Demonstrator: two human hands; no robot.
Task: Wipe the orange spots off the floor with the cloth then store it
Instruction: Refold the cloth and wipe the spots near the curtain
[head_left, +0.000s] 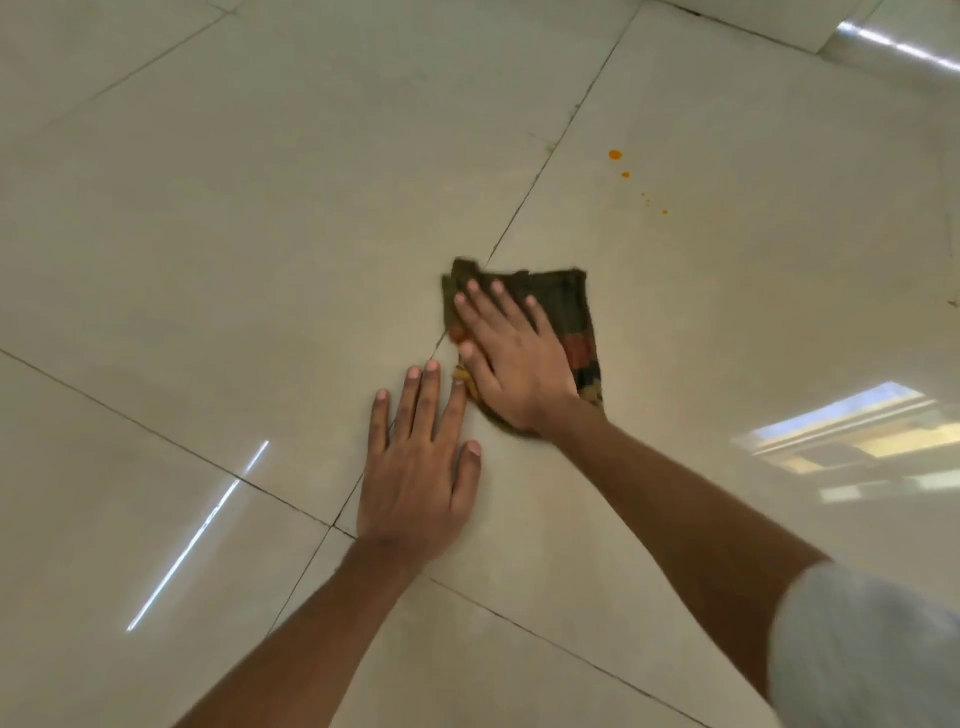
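Fingers spread, right hand (511, 358) presses flat on the dark, rumpled woven cloth (563, 312) over a grout line. Left hand (418, 462) lies splayed on glossy beige tile floor (260, 234); small round orange spots (615, 154) dot the tile beyond.

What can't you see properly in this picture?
- Floor under the cloth, head view: the cloth and right hand cover it, so any spots there are hidden.
- Smallest orange spots: too tiny to count.
- Where the cloth gets stored: outside the frame.

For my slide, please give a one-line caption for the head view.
Right hand presses a dark cloth flat on the tiled floor; left hand rests beside it; orange spots remain beyond.
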